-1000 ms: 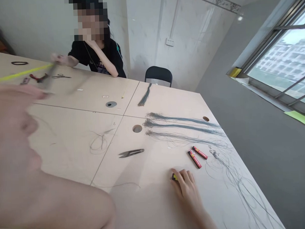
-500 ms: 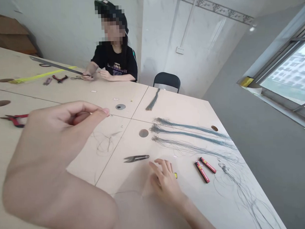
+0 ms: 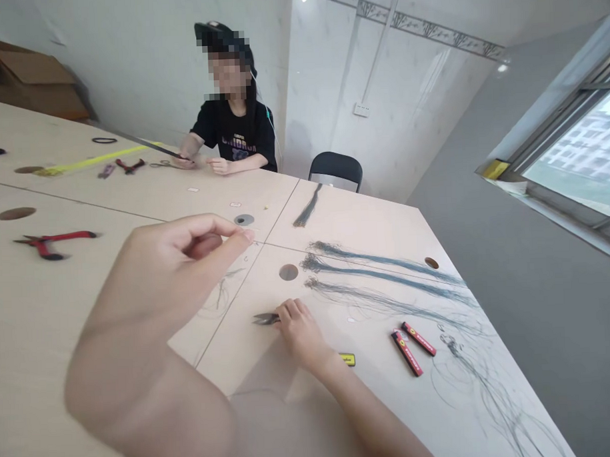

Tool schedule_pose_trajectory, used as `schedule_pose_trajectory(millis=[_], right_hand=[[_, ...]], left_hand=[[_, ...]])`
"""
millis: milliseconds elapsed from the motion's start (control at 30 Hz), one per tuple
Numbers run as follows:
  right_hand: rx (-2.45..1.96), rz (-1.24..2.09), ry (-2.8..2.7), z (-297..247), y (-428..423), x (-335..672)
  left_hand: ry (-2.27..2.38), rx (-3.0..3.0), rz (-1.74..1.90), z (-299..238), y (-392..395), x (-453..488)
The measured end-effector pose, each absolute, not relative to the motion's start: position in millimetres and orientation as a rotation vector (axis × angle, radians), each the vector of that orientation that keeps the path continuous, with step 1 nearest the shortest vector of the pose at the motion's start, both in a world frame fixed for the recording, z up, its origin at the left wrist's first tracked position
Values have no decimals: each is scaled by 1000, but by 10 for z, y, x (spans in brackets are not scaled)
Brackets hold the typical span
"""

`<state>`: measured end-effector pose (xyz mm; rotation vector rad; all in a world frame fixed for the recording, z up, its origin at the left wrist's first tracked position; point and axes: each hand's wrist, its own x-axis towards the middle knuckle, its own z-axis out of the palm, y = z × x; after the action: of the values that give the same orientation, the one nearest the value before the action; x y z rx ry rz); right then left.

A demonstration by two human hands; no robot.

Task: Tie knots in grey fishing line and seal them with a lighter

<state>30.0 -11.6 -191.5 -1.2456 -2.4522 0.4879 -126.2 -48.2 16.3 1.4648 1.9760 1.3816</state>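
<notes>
Right hand (image 3: 301, 332) on thread snips (image 3: 265, 318), left hand (image 3: 181, 266) raised, curled

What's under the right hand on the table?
The blades of thread snips stick out from under the right hand; the rest of the snips is covered, so any grip on them cannot be seen.

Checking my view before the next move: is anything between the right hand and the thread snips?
Nothing visible does. The right hand lies over the rear of the thread snips, leaving only their blades showing.
</notes>
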Motion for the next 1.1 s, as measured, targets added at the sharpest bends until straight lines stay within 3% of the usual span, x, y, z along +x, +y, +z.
schedule_pose_trajectory(millis=[200, 367, 467, 600, 900, 1100], right_hand=[[-1229, 599, -2204, -1698, -56, 424], [-1181, 720, -1820, -1050, -18, 657], [-1001, 1032, -1324, -583, -133, 796], [-916, 1211, -1099, -175, -347, 1018], [-884, 1249, -1068, -25, -522, 1324], [-744, 1545, -1043, -15, -491, 1230]], left_hand=[[1974, 1503, 1212, 267, -499, -1110], [1961, 1516, 1159, 316, -510, -967], [1904, 1491, 1188, 324, -485, -883], [1819, 1517, 1190, 306, -424, -777], [1621, 1829, 1255, 167, -328, -613], [1597, 1855, 1385, 175, -352, -532]])
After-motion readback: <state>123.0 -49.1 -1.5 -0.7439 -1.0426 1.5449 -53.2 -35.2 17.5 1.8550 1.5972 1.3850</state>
